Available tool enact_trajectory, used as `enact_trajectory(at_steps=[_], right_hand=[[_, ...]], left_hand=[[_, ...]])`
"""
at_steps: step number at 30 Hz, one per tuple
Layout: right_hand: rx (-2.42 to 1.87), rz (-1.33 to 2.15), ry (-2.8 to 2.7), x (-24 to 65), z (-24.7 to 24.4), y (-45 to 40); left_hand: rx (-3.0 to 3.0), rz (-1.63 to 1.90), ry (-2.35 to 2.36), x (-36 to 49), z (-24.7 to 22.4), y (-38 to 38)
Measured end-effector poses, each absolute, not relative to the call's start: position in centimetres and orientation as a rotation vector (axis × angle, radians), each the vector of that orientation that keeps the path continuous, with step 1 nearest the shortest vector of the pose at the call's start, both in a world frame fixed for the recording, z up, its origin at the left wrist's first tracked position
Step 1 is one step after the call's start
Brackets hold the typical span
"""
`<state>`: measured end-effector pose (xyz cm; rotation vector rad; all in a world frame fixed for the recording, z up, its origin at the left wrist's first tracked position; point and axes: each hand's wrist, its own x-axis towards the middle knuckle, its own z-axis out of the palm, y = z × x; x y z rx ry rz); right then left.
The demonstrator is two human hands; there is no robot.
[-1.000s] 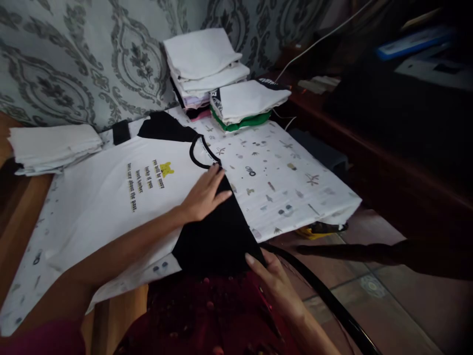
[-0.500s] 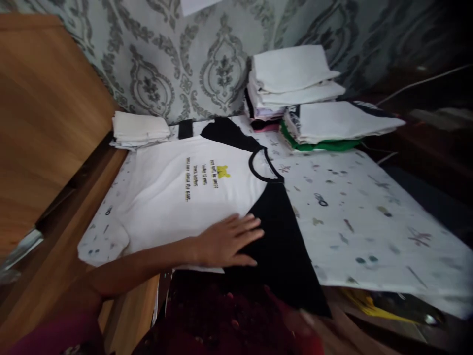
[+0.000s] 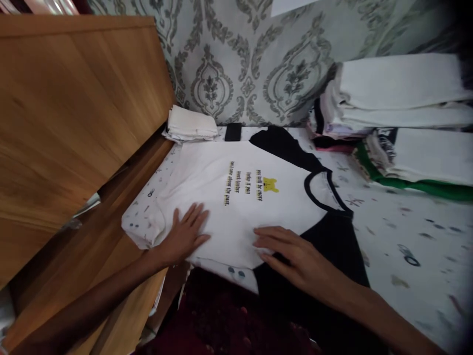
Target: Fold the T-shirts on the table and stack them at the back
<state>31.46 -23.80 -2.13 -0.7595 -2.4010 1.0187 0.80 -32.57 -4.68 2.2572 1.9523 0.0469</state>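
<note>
A white T-shirt (image 3: 210,182) with black sleeves and a black neckband lies spread face up, its collar toward the right. Yellow bear art and lines of lettering are printed on its chest. My left hand (image 3: 186,234) rests flat near the hem end of the shirt, fingers spread. Over the near side, by the seam of the black sleeve, my right hand (image 3: 291,251) lies with its fingers stretched out and slightly bent. Neither hand grips anything. The near sleeve hangs over the front edge, partly hidden by my right forearm.
Folded white clothes (image 3: 402,84) are stacked at the back right, beside another pile with a green layer (image 3: 424,187). A small folded cloth pile (image 3: 192,123) and a black rectangular item (image 3: 233,132) lie at the back. A wooden panel (image 3: 84,108) stands left of the patterned sheet (image 3: 391,222).
My left hand has moved from the near sleeve seam toward the hem end. My right hand has come up from the lower edge onto the shirt. The view has turned left.
</note>
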Motion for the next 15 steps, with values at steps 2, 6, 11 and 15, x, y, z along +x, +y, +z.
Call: enact_trajectory(at_steps=[2, 6, 11, 15], right_hand=[[-0.646, 0.937, -2.514, 30.0, -3.3, -23.7], [-0.466, 0.899, -2.649, 30.0, -4.8, -24.8], [-0.299, 0.932, -2.631, 31.5, -4.2, -25.8], [-0.208, 0.978, -2.630, 29.0, -2.3, -25.8]], left_hand=[[2.137, -0.013, 2.119, -1.0, -4.6, -33.9], [1.910, -0.094, 2.383, -3.9, -4.6, -36.2], [1.772, -0.170, 2.523, -7.8, -3.0, -35.5], [1.896, 0.217, 2.401, -11.7, -0.7, -27.5]])
